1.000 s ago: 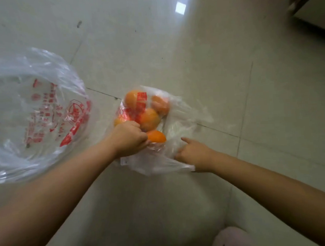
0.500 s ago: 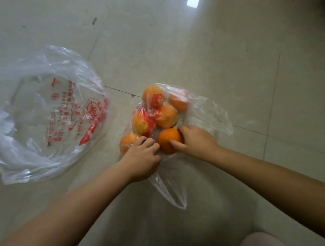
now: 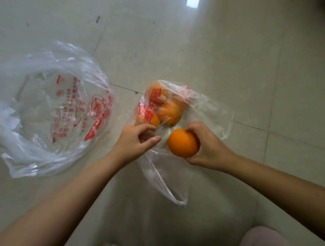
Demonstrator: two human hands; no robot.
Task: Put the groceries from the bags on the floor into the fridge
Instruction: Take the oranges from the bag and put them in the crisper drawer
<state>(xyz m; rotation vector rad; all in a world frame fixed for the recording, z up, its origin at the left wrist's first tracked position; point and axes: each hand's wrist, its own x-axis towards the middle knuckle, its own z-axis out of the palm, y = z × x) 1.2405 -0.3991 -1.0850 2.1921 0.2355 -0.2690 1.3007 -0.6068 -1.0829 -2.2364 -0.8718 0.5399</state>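
The right hand [image 3: 207,146] has its fingers wrapped round one orange [image 3: 183,142] just above the bag [image 3: 210,108] on the floor, and the left hand [image 3: 134,143] pinches the bag's edge — so hold the mouth open wide and lift slowly, so the other oranges [image 3: 169,113] don't roll out.

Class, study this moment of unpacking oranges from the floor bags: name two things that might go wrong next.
1. The right hand holds the orange mostly by fingertips, so it might slip and roll across the tiled floor.
2. The left hand pinches the open bag; tugging it may spill the remaining oranges.
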